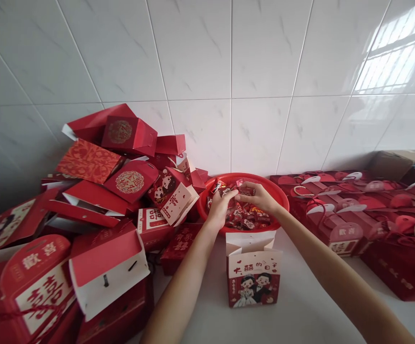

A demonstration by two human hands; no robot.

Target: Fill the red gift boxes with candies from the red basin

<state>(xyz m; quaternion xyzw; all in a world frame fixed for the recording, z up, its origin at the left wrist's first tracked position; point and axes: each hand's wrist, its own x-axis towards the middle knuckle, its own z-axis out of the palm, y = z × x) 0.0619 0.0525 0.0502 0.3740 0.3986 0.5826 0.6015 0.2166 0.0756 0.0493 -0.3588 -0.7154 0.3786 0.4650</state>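
Observation:
Both my hands reach into a round red plastic basket (284,210) filled with wrapped candies (248,223) in dark red wrappers. My left hand (222,205) closes on wrapped candy, with shiny red wrappers showing just past its fingers. Opposite it, my right hand (259,196) has its fingers curled over a dark red wrapped candy (247,191), the fingertips meeting near my left thumb. Some of the fingers are hidden. Between my forearms stands an upright gift box (254,284) with a cartoon couple on its front and its top flaps raised open.
On the left, a tall heap of red gift boxes (132,184) leans toward the wall. Rows of closed red boxes (344,229) with handles stand on the right. A brown cardboard box (401,160) is behind them. White tiled wall (200,57) rises behind the table (214,320).

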